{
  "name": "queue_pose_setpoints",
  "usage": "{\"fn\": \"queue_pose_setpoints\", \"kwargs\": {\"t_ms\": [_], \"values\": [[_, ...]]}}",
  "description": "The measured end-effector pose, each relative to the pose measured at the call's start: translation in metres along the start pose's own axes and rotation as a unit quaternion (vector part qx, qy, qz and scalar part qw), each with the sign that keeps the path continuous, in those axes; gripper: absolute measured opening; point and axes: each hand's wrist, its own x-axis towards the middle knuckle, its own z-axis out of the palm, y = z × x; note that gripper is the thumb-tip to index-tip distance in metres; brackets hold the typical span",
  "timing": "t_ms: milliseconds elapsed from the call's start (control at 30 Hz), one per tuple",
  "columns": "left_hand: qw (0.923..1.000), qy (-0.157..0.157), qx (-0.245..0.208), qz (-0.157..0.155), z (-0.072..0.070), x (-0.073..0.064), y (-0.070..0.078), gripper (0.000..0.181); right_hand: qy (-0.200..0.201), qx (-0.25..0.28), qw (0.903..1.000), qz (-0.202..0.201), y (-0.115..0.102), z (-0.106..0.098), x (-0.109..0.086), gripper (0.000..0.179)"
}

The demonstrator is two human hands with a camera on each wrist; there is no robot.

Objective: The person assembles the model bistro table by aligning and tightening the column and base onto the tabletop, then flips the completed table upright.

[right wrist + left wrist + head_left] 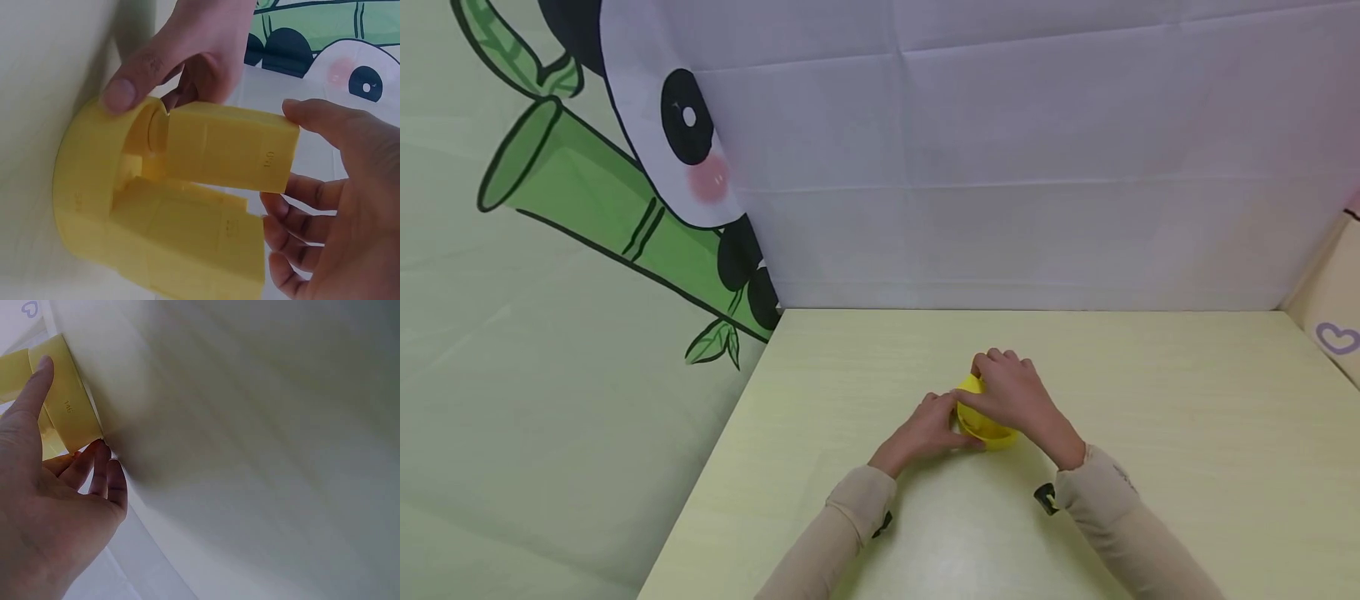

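Note:
A round yellow plastic ring-shaped base [81,187] stands on the table, its wall curved and its top hollow. My left hand [925,432] grips its side, the thumb along the wall in the left wrist view and the fingers round the other side. Two yellow blocks with raised numbers rise from the base. One block [231,147] is pinched at its outer end between the thumb and fingers of my right hand [1018,396]. The other block [194,240] stands beside it, close to the right hand's fingertips. From the head view, the hands cover much of this yellow assembly.
The pale table [1150,433] extends to both sides of the hands. A white cloth backdrop [1000,167] hangs behind it, with a printed panda and bamboo [602,192] at left. A dark device [1047,498] sits by the right cuff.

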Motion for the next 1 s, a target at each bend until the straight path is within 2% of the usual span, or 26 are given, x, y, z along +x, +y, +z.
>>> {"fn": "queue_pose_setpoints", "kwargs": {"t_ms": [367, 500, 733, 833, 1000], "values": [[0.9999, 0.003, -0.012, 0.003, -0.001, 0.001, 0.001, 0.062, 0.000, -0.005, 0.9990, 0.044, -0.008, 0.012, 0.003, 0.043], [0.9999, 0.000, -0.012, 0.006, 0.000, 0.001, -0.001, 0.065, -0.012, 0.006, 0.9997, 0.020, -0.005, 0.009, 0.000, 0.046], [0.9996, -0.004, 0.001, 0.028, -0.001, 0.003, -0.003, 0.067, -0.029, 0.033, 0.9965, -0.071, 0.005, 0.001, -0.005, 0.046], [0.9997, -0.004, 0.005, 0.024, -0.002, 0.003, -0.003, 0.066, -0.027, 0.024, 0.9970, -0.068, 0.008, -0.001, -0.005, 0.043], [0.9997, -0.004, 0.009, 0.021, 0.000, 0.004, -0.003, 0.065, -0.012, 0.003, 0.9995, -0.029, 0.009, -0.001, -0.005, 0.046]]}}
